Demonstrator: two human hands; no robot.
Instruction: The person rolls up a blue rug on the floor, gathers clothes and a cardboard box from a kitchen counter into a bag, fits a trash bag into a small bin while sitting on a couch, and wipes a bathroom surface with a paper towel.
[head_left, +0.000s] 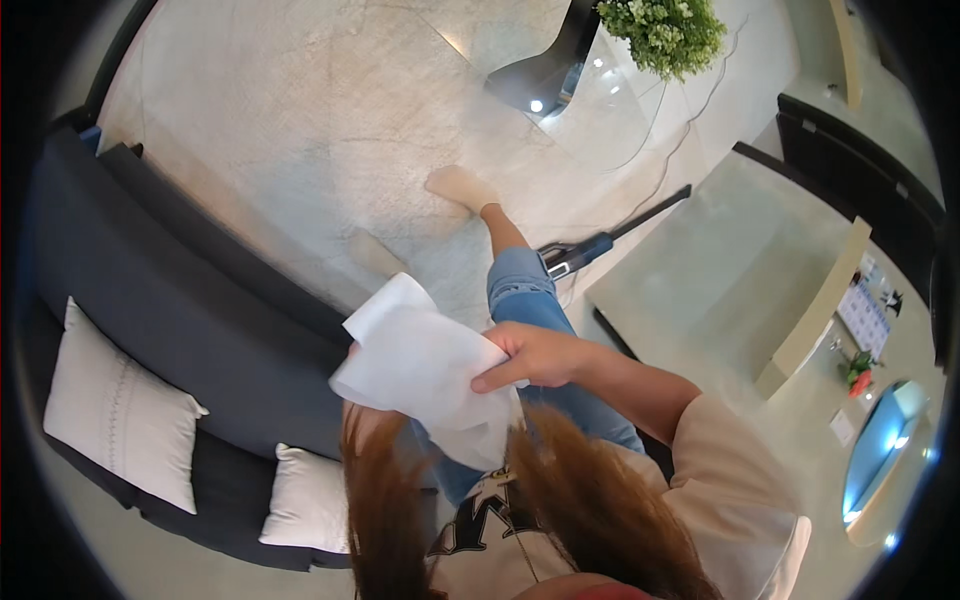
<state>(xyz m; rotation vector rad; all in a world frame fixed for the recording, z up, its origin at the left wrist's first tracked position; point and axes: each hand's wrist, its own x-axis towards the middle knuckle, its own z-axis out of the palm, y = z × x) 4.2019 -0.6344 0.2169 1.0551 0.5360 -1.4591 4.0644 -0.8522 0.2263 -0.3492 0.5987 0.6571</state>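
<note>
A crumpled white sheet (420, 352), of thin paper or soft cloth, is bunched in front of my body at waist height. My right hand (525, 356) grips its right side, thumb on top and fingers tucked under. Most of my left hand (355, 349) is hidden behind the sheet; a bit of a finger shows at the left edge, and it appears to hold the sheet from below. A loose part of the sheet hangs toward my printed T-shirt (517, 517). Strands of long hair fall across the view on both sides of it.
To the left stands a dark grey sofa (202, 315) with white cushions (124, 405). A stick vacuum cleaner (581, 255) is at the right, near a cable (694, 120) on the tiled floor (300, 97). Ahead are a black table base (536, 79) and a leafy green plant (667, 34).
</note>
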